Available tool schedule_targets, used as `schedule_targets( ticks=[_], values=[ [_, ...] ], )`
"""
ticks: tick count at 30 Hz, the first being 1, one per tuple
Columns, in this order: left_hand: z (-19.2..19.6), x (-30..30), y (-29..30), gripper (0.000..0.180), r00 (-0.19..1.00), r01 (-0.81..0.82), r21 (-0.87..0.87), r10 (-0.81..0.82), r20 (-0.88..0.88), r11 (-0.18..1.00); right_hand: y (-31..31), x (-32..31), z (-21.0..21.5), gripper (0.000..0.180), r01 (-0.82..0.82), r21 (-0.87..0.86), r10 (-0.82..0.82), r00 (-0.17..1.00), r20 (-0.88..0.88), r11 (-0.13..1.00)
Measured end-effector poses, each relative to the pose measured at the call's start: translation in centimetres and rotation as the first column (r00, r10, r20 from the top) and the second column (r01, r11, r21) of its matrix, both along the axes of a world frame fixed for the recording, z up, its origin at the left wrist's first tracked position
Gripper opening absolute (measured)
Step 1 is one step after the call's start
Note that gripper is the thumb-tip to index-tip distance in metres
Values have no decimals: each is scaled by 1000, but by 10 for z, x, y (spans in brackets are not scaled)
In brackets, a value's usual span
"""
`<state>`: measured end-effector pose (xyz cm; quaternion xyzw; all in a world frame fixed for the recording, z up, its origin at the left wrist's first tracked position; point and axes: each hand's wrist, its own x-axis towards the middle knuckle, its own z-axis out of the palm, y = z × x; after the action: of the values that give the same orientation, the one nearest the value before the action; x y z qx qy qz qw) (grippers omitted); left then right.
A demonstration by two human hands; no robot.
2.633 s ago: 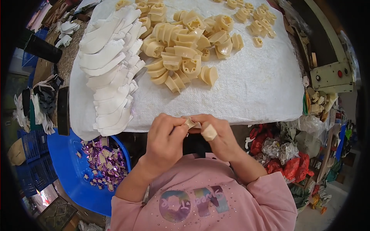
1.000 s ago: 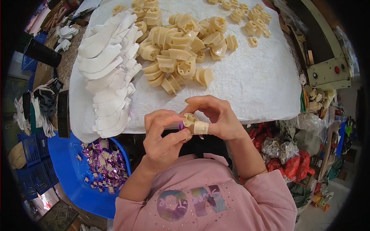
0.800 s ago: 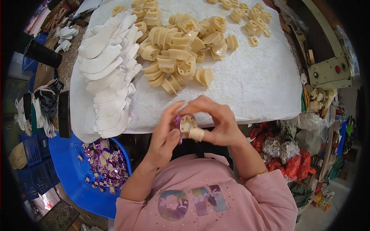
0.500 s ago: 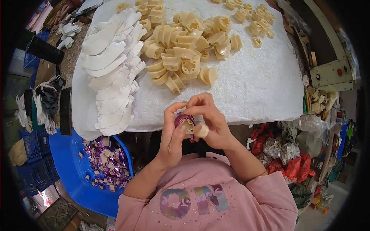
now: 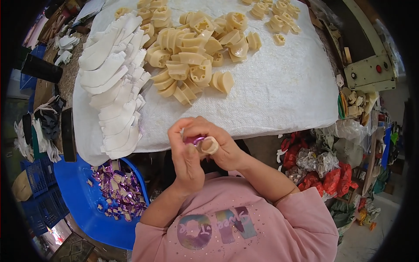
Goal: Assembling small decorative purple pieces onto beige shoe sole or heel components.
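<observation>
Close in front of my body, just off the near edge of the table, both hands close around a small shoe heel with shiny purple covering (image 5: pixel 197 140). My left hand (image 5: pixel 187 161) grips it from the left, thumb against its near side. My right hand (image 5: pixel 224 150) curls over it from the right, its fingers folded across the far side. A cream finger cover (image 5: pixel 210 145) sits on the right thumb. Most of the heel is hidden behind my fingers. Beyond lies a heap of bare beige shoe heels (image 5: pixel 190 56), some showing holes in their faces.
White curved pieces (image 5: pixel 114 87) overlap in a long stack on the table's left. A white woven sheet (image 5: pixel 270 91) covers the table. Lower left, a blue tub (image 5: pixel 83 201) holds purple shiny pieces (image 5: pixel 118 187). Red bags (image 5: pixel 336 179) lie at the right.
My hands have come closer together and moved slightly left, hiding more of the purple-covered heel. My right fingers have folded down over it. The view has shifted a little.
</observation>
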<state>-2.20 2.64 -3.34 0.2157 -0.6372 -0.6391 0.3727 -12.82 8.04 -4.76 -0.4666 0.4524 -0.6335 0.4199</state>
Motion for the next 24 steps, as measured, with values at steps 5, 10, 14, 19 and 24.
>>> schedule_targets(
  ticks=[5,10,14,19,24],
  values=[
    [2,-5,-3,39,994,-105,137,103,24,985,2,12,4,33,66,19,-69,962,263,998],
    [-8,-4,0,38,998,-58,9,58,39,998,-1,13,1,35,190,-99,-198,977,-76,977],
    [0,-3,-1,45,999,29,133,-34,38,991,4,0,1,52,15,151,-49,975,219,988],
    [19,-4,-2,85,986,79,233,-41,-164,969,6,-7,11,94,-226,126,103,782,614,966],
    [3,4,-14,98,994,-39,-287,68,91,957,0,-1,16,81,-59,77,10,852,523,995]
  ],
)
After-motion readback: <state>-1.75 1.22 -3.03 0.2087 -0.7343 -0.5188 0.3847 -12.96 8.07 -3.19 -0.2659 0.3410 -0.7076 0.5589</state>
